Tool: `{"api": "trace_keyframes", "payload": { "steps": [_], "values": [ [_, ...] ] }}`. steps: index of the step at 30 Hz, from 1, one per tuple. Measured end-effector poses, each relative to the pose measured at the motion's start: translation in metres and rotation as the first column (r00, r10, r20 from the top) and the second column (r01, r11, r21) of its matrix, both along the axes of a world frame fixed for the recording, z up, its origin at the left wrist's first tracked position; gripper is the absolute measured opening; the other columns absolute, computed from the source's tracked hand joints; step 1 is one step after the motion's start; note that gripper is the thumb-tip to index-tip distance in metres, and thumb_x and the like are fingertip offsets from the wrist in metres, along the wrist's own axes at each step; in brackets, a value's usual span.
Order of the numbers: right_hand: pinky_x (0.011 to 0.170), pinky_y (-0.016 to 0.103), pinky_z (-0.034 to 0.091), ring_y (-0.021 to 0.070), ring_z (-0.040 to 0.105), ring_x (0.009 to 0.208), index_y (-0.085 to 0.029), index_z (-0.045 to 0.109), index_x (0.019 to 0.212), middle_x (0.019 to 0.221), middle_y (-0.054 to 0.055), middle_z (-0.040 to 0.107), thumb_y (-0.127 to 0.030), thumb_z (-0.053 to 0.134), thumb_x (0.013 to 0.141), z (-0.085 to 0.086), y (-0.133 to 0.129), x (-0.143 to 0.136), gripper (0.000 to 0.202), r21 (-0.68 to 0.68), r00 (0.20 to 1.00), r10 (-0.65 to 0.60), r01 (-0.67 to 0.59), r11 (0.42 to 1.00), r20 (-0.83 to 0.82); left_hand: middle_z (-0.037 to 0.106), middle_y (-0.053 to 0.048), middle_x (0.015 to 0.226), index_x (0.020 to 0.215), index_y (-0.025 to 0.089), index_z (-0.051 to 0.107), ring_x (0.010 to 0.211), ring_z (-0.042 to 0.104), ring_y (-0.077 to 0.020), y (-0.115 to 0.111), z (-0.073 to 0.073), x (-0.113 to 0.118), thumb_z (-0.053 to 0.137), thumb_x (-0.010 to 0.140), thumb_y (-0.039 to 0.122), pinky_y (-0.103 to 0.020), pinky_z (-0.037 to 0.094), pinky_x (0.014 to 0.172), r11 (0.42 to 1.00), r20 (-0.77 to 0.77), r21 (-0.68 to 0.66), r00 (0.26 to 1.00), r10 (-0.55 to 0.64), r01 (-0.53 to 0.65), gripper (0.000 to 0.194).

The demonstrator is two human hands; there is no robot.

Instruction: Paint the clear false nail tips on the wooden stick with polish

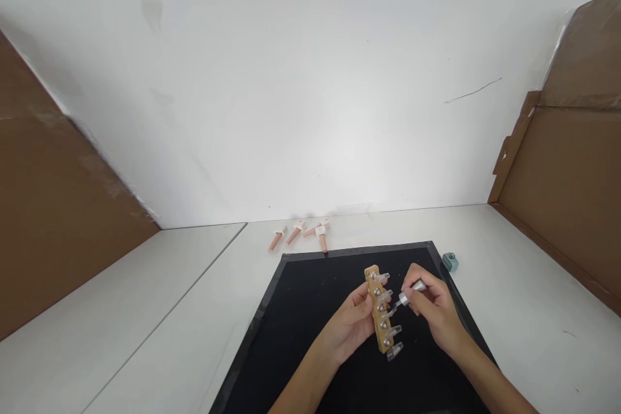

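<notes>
My left hand [353,326] grips a wooden strip [383,322], thumb in front and fingers behind, holding it up at a slant above the black mat. Several clear nail tips [394,331] stick out to the right from round metal studs along the strip. In my right hand [434,307], a nail polish brush [405,297] with a silver handle is pinched between thumb and fingers. Its tip points down and left at the middle nail tip, and seems to touch it; the contact is too small to be sure.
Underneath lies a black mat [310,310] with a grey border. A small teal bottle [450,262] stands off its right edge. Several small white bottles with long pink caps [278,239] lie beyond the far edge. Cardboard panels [567,187] flank the white table, and a white wall rises behind.
</notes>
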State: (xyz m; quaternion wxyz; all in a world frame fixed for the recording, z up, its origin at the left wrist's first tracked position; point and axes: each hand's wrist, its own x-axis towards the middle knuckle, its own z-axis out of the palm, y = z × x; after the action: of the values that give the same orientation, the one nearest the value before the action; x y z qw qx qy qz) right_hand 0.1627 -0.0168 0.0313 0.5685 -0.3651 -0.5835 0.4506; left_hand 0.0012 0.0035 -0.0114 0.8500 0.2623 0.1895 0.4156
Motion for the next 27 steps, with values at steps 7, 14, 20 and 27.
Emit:
{"api": "trace_keyframes", "payload": {
  "steps": [7,14,20,27],
  "values": [
    [0.044,0.022,0.029,0.0105,0.033,0.051,-0.019,0.052,0.059,0.061,-0.004,0.038,-0.013,0.052,0.071,0.0002,-0.0002,-0.0009,0.014,-0.032,0.997,-0.050,0.048,0.998,-0.065,0.066,-0.001,0.077,0.093,0.018,0.067,0.069,0.060,-0.0098,-0.0014,0.0040,-0.0008,0.077,0.059,0.028,-0.025,0.042,0.070,1.000,0.006,0.014,1.000,-0.021,0.021,0.037],
    [0.044,0.022,0.028,0.0095,0.033,0.049,-0.019,0.052,0.060,0.062,-0.004,0.038,-0.016,0.056,0.073,-0.0044,0.0011,0.0005,0.014,-0.063,0.986,-0.076,0.067,0.996,-0.148,0.065,0.000,0.078,0.095,0.017,0.065,0.070,0.061,-0.0103,-0.0019,0.0038,-0.0029,0.077,0.060,0.029,-0.026,0.041,0.070,1.000,-0.001,0.009,1.000,-0.026,0.026,0.038],
    [0.040,0.022,0.027,0.0064,0.031,0.043,-0.019,0.061,0.071,0.066,-0.003,0.042,-0.034,0.064,0.074,-0.0001,0.0008,-0.0015,0.016,-0.122,0.970,-0.041,0.012,0.992,-0.239,0.066,-0.001,0.077,0.096,0.017,0.064,0.068,0.062,-0.0117,-0.0032,0.0062,-0.0027,0.076,0.061,0.029,-0.026,0.043,0.066,1.000,-0.004,-0.015,1.000,-0.015,0.015,0.039],
    [0.041,0.022,0.027,0.0058,0.035,0.045,-0.020,0.070,0.075,0.071,-0.002,0.043,-0.038,0.069,0.074,-0.0016,0.0014,-0.0002,0.018,-0.086,0.971,0.062,-0.084,0.993,-0.231,0.065,-0.001,0.075,0.088,0.014,0.064,0.065,0.063,-0.0123,-0.0021,0.0084,-0.0001,0.073,0.065,0.032,-0.025,0.044,0.061,1.000,-0.058,-0.023,0.998,0.009,-0.010,0.031]
  ]
}}
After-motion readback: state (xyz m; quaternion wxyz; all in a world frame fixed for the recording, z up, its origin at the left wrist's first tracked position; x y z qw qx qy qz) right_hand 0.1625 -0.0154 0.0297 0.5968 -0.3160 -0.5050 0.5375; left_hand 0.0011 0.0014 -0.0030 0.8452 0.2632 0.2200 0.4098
